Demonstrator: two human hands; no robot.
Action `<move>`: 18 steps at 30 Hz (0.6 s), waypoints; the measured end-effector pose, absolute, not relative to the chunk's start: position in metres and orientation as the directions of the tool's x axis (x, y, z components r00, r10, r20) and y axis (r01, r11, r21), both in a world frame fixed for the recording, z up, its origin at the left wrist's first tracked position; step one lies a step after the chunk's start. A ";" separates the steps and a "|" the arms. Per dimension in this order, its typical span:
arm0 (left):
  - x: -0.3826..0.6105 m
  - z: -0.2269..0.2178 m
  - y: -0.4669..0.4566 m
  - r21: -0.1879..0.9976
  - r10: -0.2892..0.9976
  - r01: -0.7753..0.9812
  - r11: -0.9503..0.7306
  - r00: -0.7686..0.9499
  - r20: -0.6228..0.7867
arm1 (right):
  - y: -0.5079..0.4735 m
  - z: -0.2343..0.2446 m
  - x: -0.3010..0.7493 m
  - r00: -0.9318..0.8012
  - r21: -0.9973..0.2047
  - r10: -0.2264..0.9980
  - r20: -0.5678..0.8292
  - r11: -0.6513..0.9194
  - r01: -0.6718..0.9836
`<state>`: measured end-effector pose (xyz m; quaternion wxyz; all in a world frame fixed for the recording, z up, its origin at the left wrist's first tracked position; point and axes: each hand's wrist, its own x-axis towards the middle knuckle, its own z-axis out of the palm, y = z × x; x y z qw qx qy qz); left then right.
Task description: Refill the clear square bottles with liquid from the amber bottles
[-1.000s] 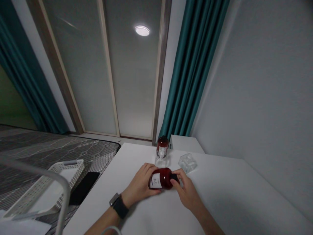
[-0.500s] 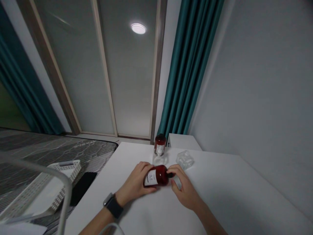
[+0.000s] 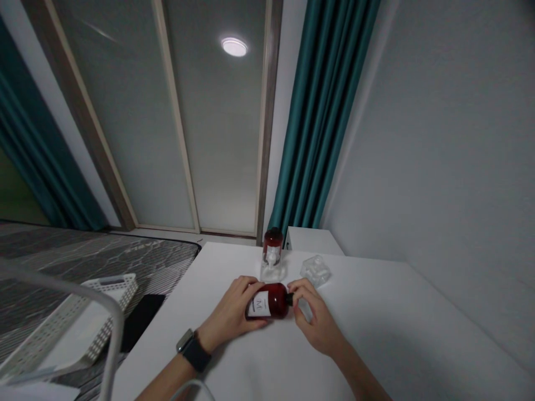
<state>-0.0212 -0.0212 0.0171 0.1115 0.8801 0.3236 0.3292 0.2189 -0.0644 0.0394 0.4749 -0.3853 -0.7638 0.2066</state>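
Note:
A dark red bottle [image 3: 273, 301] with a white label lies on its side on the white table [image 3: 376, 345]. My left hand [image 3: 232, 312] is wrapped round its labelled base end. My right hand [image 3: 313, 314] pinches the black cap at the bottle's neck with thumb and fingers. I wear a dark watch [image 3: 193, 351] on the left wrist.
Behind the bottle stands a clear pump dispenser with a red top [image 3: 273, 253], and a clear plastic block [image 3: 315, 270] lies to its right. A white basket [image 3: 83, 323] and a black phone [image 3: 140, 326] lie on the bed at left. Teal curtains hang behind.
The bottle and both hands have shifted slightly left and up in view. My right fingers have drawn in closer on the cap at the neck.

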 end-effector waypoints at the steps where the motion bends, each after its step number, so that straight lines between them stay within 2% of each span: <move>1: -0.021 0.017 -0.021 0.410 0.645 0.499 -0.764 0.571 0.508 | -0.063 0.038 0.219 -0.218 -0.683 0.779 0.587 0.622 0.382; 3: -0.021 0.017 -0.021 0.410 0.648 0.502 -0.761 0.565 0.511 | -0.061 0.034 0.220 -0.158 -0.685 0.783 0.602 0.607 0.403; 8: -0.021 0.019 -0.021 0.401 0.647 0.508 -0.762 0.578 0.497 | -0.058 0.028 0.221 -0.169 -0.706 0.872 0.460 0.475 0.526; 14: -0.020 0.021 -0.022 0.399 0.645 0.508 -0.763 0.575 0.503 | -0.062 0.031 0.221 -0.269 -0.644 0.770 0.578 0.633 0.428; 18: -0.021 0.021 -0.022 0.380 0.632 0.505 -0.774 0.589 0.504 | -0.060 0.027 0.224 -0.215 -0.678 0.844 0.491 0.526 0.515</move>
